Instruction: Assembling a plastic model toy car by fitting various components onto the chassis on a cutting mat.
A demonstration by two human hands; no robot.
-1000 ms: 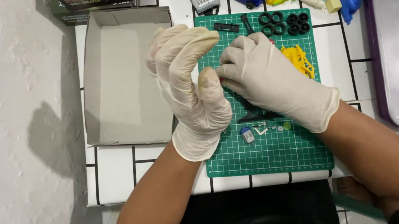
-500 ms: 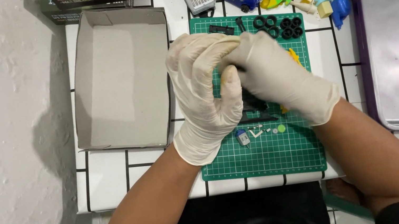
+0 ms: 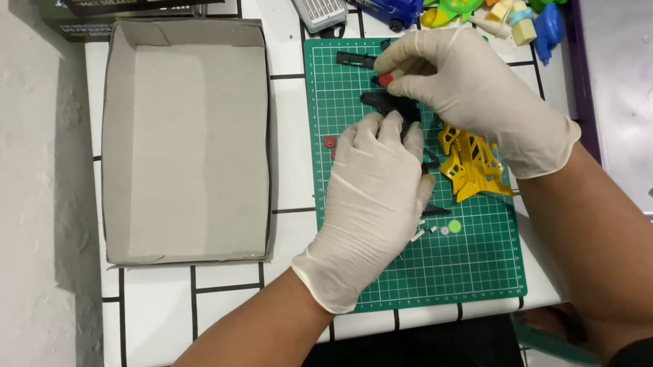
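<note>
black toy chassis (image 3: 389,104) on the green cutting mat (image 3: 478,260), near its top | left hand (image 3: 373,202) in a white glove presses flat on it, fingers spread, clamping nothing | right hand (image 3: 465,96) pinches a small red part (image 3: 386,79) just above the chassis | assembly looks partway: yellow body piece (image 3: 472,165) and tiny bits lie loose on the mat

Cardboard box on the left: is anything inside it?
No. The cardboard box shows only its bare grey bottom, with both gloved hands over the green mat.
</note>
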